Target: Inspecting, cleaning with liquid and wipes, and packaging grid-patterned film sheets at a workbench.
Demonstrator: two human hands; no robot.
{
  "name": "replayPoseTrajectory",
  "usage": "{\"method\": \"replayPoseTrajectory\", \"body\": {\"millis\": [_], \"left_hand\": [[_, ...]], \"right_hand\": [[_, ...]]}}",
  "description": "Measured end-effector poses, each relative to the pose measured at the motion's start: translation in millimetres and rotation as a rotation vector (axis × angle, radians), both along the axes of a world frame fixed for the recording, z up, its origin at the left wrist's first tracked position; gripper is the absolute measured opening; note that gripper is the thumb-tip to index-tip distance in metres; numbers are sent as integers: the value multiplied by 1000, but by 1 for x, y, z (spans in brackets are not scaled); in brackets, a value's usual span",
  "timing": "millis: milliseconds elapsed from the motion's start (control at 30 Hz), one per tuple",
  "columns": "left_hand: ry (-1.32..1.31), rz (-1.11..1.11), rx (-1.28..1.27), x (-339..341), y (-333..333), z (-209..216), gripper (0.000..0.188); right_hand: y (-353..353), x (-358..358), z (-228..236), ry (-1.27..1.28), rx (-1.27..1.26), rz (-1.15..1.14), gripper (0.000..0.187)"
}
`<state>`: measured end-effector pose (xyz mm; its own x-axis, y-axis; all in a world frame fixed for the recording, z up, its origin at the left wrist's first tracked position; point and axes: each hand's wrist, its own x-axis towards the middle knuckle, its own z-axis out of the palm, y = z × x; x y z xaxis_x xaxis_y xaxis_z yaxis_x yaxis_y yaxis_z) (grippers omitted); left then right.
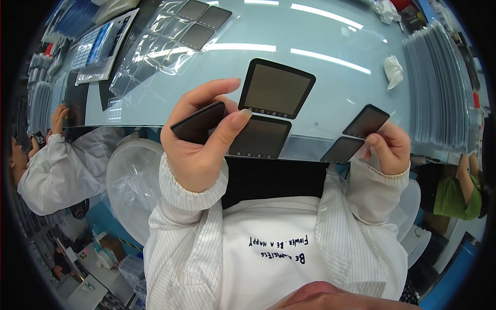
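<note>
My left hand [192, 163] is curled round a dark, rounded-corner panel [199, 123] lying in its palm; whether more are stacked there I cannot tell. Its thumb tip meets the lower left corner of another dark, glossy panel [277, 88], black-bordered with a row of small marks along one edge. Just below that lies a similar panel [262, 135], partly behind the thumb. At the table's near edge, a clear plastic pocket sheet [306, 147] carries two more dark panels [366, 121] [342, 149] at its right end. My right hand [390, 150] pinches the sheet there.
Another clear pocket sheet [147, 57] with several dark panels lies far left on the pale table [330, 85]. Upright plastic sheets [434, 93] stand packed at right, near a crumpled white wad [393, 72]. White bins [134, 181] flank me. Co-workers sit left [77, 170] and right [454, 194].
</note>
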<state>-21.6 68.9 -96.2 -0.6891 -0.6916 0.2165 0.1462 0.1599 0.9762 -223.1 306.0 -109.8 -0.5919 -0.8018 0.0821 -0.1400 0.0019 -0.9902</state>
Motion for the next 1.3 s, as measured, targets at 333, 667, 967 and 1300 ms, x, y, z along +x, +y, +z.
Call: {"method": "replayPoseTrajectory", "body": {"millis": [333,667,967,1300], "left_hand": [[59,-57,68,2,5,3,41],[110,32,105,4,3,5,42],[132,95,123,7,-4,0,45],[333,-127,257,11,-12,-13,57]], "right_hand": [[7,1,2,-80,46,-99,13],[1,12,6,-139,-185,-205,11],[-15,31,19,-88,-198,-337,7],[-37,26,26,15,-377,-407,9]]}}
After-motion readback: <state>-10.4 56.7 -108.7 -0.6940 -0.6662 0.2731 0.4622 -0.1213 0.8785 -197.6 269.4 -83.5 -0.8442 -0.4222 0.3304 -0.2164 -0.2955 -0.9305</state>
